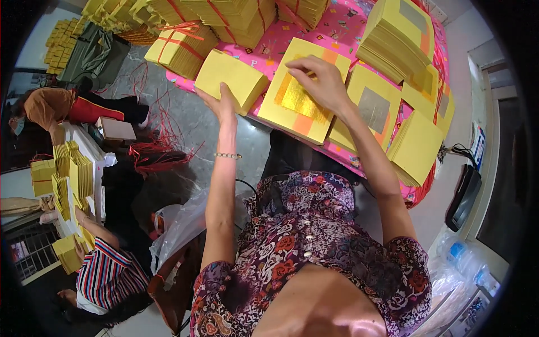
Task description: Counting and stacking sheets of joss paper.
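A thick stack of plain yellow paper (230, 76) lies at the near left of the table. My left hand (219, 105) rests against its near corner, thumb and fingers stretched apart. Right of it is another yellow stack (273, 106), its top sheet bearing a shiny gold foil square (303, 101) and orange patches. Over that foil is my right hand (323, 84), its fingers curled together near the square's upper edge; anything between the fingertips is hidden. Beside this stack lies one whose top sheet carries a silver-grey square (371, 106).
The pink patterned table cover (328, 31) carries tied yellow bundles (182, 48) at the back left and a tall stack (396, 42) at the right. Red strings (163, 143) litter the floor. Two other people work at a white table (92, 149) on the left.
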`<move>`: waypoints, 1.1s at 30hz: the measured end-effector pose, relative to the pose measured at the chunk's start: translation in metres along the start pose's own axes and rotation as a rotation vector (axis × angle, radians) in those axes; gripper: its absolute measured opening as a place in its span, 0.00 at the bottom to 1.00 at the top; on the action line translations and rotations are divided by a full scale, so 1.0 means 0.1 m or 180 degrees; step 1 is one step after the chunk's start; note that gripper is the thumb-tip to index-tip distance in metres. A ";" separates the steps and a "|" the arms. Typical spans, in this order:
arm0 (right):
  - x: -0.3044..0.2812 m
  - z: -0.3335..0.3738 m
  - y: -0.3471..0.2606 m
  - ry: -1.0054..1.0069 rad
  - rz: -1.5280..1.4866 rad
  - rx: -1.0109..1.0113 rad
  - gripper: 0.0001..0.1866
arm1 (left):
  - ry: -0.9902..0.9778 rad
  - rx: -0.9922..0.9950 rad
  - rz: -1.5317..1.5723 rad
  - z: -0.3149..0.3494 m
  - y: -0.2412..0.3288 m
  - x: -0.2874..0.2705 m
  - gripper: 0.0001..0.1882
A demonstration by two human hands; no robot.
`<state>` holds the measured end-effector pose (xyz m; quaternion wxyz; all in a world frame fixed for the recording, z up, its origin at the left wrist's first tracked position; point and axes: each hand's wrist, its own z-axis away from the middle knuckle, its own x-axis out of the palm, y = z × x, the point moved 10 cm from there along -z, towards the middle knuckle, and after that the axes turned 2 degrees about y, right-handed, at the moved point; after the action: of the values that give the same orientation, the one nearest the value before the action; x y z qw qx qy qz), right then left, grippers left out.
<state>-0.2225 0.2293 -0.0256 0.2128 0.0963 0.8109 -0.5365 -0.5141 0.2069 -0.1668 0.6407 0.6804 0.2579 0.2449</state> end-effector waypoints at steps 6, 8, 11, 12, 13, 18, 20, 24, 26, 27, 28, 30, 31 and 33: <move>-0.27 0.68 0.09 -0.0204 0.0405 0.0579 0.11 | 0.0171 0.0021 -0.0423 0.00 0.08 -0.12 0.46; -0.31 0.82 0.05 -0.0204 0.0538 0.0488 0.11 | 0.0297 0.0020 -0.0841 0.09 0.21 -0.16 0.47; -0.30 1.00 -0.02 -0.0199 0.0753 0.0235 0.11 | 0.0767 0.1093 -0.1841 0.33 0.73 -0.26 0.40; -0.29 1.05 -0.08 -0.0244 0.0818 0.0011 0.12 | 0.0304 0.1431 -0.1628 0.44 0.93 -0.11 0.33; -0.28 1.10 -0.14 -0.0290 0.0884 -0.0211 0.13 | -0.0162 0.1758 -0.1401 0.57 1.12 0.03 0.26; -0.12 1.24 -0.23 -0.0451 0.1303 -0.0331 0.20 | -0.1831 0.1902 -0.1243 1.14 1.37 0.44 0.12; -0.08 1.25 -0.21 -0.0358 0.1409 -0.0390 0.19 | -0.2261 0.2065 -0.1373 1.32 1.39 0.58 0.11; -0.11 1.24 -0.20 -0.0191 0.1368 -0.0357 0.13 | -0.2845 0.2478 -0.1668 1.56 1.38 0.74 0.14; -0.12 1.22 -0.18 -0.0198 0.1310 -0.0287 0.12 | -0.2953 0.2497 -0.1743 1.57 1.34 0.78 0.15; -0.13 1.21 -0.16 -0.0205 0.1250 -0.0221 0.10 | -0.2971 0.2459 -0.1745 1.55 1.31 0.78 0.13; -0.13 1.20 -0.16 -0.0207 0.1249 -0.0221 0.10 | -0.2988 0.2422 -0.1747 1.54 1.28 0.79 0.12; -0.15 1.19 -0.12 -0.0216 0.1252 -0.0072 0.10 | -0.3005 0.2433 -0.1754 1.53 1.29 0.80 0.11; -0.16 1.18 -0.12 -0.0214 0.1249 -0.0071 0.10 | -0.3019 0.2446 -0.1759 1.54 1.30 0.80 0.10; -0.15 1.17 -0.07 -0.0314 0.1140 0.0045 0.10 | -0.3023 0.2439 -0.1775 1.53 1.29 0.80 0.10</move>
<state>-0.1836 0.1212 -0.0527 0.3438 0.2142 0.7656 -0.4998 -0.3479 0.1405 -0.0469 0.4370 0.8016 0.1829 -0.3647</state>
